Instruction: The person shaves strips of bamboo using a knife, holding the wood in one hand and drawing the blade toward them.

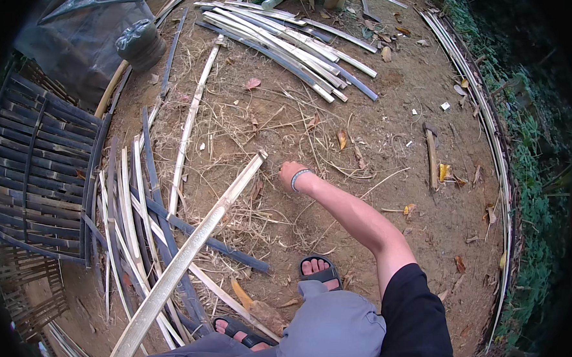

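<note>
My right hand [289, 173], with a patterned band at the wrist, reaches out over the dirt from a dark sleeve. Its fingers are curled closed, and whatever they may hold is hidden. Just left of it in the picture is the far end of a long pale split-bamboo strip [195, 240], which runs slantwise from the lower left. A small gap shows between that end and my hand. My left hand is out of the picture.
Several bamboo strips [138, 226] lie at the left, and another pile [293, 46] at the far side. A slatted bamboo panel [37, 172] stands left. A wooden-handled hammer [431, 154] rests on the right. Thin shavings [288, 130] litter the dirt.
</note>
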